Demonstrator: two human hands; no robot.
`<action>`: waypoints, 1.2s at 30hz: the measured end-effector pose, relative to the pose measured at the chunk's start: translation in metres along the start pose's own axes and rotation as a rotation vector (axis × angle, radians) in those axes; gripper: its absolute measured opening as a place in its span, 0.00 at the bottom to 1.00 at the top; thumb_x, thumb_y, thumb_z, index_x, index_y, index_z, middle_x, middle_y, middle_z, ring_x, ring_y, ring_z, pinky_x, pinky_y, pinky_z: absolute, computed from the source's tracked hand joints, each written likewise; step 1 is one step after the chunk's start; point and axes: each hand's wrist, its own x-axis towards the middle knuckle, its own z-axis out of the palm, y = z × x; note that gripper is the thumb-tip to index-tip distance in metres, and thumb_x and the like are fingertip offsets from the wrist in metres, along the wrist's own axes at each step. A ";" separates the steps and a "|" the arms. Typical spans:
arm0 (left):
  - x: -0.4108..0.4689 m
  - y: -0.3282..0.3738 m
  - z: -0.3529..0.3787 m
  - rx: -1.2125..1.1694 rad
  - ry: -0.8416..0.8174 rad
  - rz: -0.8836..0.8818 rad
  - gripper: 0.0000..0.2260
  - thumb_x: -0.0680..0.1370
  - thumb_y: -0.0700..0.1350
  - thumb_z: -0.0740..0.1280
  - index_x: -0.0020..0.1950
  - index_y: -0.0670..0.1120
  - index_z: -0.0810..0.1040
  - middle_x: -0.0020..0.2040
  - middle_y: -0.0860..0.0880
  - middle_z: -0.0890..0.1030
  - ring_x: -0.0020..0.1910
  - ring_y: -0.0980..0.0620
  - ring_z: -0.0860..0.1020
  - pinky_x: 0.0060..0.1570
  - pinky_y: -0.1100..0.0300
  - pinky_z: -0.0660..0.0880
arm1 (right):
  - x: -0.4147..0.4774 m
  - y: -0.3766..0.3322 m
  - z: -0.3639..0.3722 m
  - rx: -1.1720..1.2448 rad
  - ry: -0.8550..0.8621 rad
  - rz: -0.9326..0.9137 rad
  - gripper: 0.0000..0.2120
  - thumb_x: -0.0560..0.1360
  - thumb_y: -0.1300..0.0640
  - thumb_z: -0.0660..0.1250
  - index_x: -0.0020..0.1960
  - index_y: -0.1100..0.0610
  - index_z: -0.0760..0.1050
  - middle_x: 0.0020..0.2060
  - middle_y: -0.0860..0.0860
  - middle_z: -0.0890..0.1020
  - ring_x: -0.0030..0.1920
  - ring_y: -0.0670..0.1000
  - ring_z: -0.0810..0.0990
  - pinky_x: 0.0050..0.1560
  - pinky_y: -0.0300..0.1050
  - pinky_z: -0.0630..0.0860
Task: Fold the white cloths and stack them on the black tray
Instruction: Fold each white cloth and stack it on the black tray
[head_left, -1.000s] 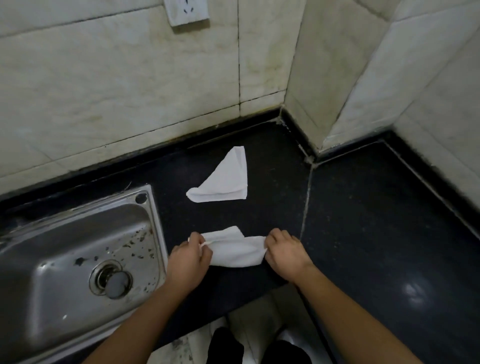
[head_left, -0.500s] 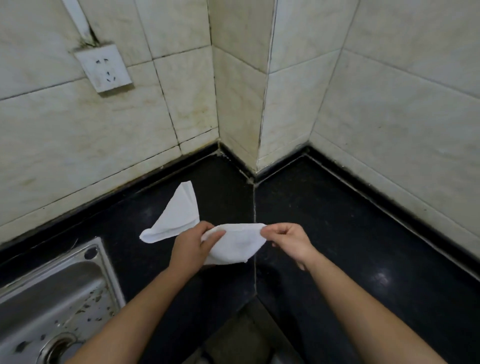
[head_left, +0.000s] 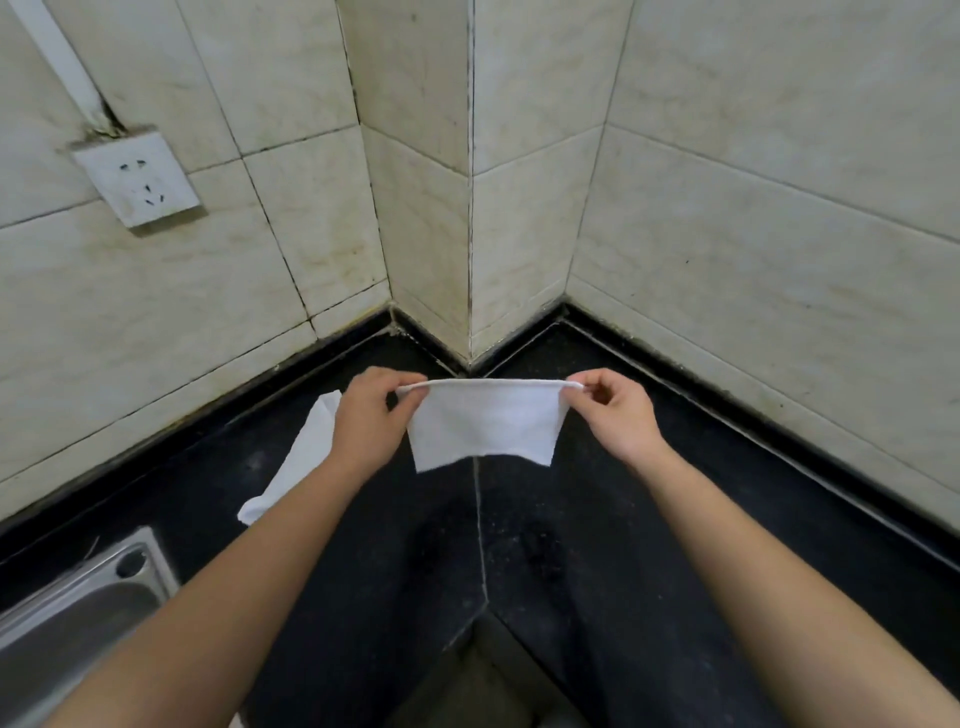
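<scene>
Although the sink (head_left: 78, 613) shows at 8 o'clock in the view, it takes no part in this step. One folded cloth (head_left: 306, 457) lies flat on the counter (head_left: 649, 545), at 8 o'clock from the work and partly hidden behind the left wrist.

The left hand (head_left: 369, 415) pinches the top corner of the held cloth (head_left: 485, 426) at its 9 o'clock end, with thumb and fingers curled round the edge. The held cloth hangs in the air over the counter seam, top edge taut and level, lower edge loose. The right hand (head_left: 608, 410) pinches the other top corner at 3 o'clock between thumb and forefinger.

Step in hand, as judged: folding the held cloth, which is stretched out for alignment.

Next move, as judged: bring the two pinched corners together, or lay the held cloth on the counter and halve it, edges matched. No tray is in view, so stacking first calls for locating it.
</scene>
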 end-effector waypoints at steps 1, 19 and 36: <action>0.005 0.002 0.001 0.007 0.027 0.022 0.06 0.77 0.45 0.71 0.53 0.51 0.85 0.47 0.53 0.79 0.49 0.51 0.76 0.50 0.51 0.75 | 0.002 -0.003 -0.003 -0.004 0.006 -0.026 0.04 0.75 0.58 0.73 0.44 0.49 0.82 0.39 0.42 0.83 0.36 0.37 0.77 0.40 0.28 0.71; -0.217 -0.114 0.079 0.516 -0.563 0.220 0.19 0.62 0.41 0.82 0.51 0.48 0.85 0.52 0.43 0.81 0.53 0.42 0.79 0.41 0.51 0.79 | -0.131 0.198 0.028 -0.918 -0.410 -0.196 0.09 0.72 0.56 0.74 0.52 0.49 0.86 0.53 0.52 0.81 0.51 0.58 0.81 0.46 0.51 0.81; -0.104 -0.108 0.084 -0.224 -0.219 -0.757 0.05 0.76 0.43 0.74 0.49 0.49 0.81 0.46 0.51 0.83 0.47 0.53 0.80 0.56 0.54 0.78 | -0.029 0.157 0.050 -0.047 -0.236 0.388 0.06 0.74 0.56 0.76 0.46 0.45 0.83 0.44 0.47 0.86 0.48 0.48 0.85 0.56 0.42 0.79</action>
